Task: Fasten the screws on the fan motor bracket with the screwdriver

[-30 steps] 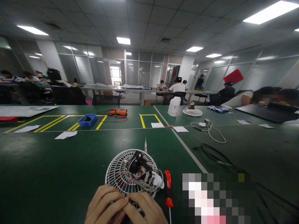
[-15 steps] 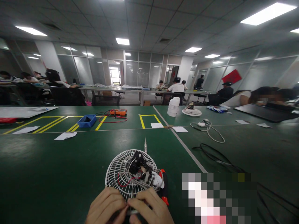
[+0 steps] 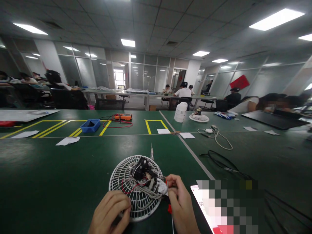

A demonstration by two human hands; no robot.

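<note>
Two hands: left hand fingers clamp the fan grille rim, likely steadying it; right hand fingers pinch the white connector.

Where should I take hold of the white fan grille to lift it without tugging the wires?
Probably pinch the white fan grille by its bare left rim, coming in low from the left. It lies flat, the wiring crowds its centre and right beside the right hand, and the left hand covers the near edge.
</note>
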